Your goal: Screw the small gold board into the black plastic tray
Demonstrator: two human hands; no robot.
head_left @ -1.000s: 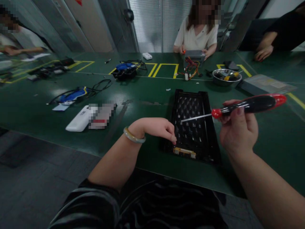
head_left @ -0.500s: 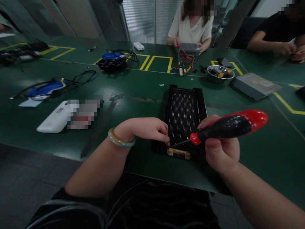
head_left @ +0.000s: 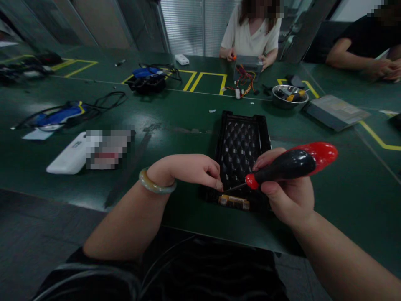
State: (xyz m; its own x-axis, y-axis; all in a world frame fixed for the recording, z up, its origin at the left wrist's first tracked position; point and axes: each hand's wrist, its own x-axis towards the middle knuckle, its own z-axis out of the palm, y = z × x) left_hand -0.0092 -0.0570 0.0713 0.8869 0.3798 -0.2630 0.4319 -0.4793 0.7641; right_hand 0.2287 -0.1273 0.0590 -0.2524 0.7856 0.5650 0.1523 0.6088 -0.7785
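Right hand [head_left: 294, 198]: fingers wrapped round red-black screwdriver [head_left: 286, 166], shaft slanted toward left hand [head_left: 196, 169], likely for tip guidance; left fingers pinched over black plastic housing [head_left: 239, 144], grip contents unclear.

Hands [head_left: 199, 169] [head_left: 294, 194] curled, left wrist [head_left: 165, 170] bent

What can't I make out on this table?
In the head view:
Screwdriver tip: too small and dark, by the left hand.
Anything it pinches: hidden by its own fingers.
Black tray, right side: partly behind the right hand.
Dark object: cut off by the right edge.
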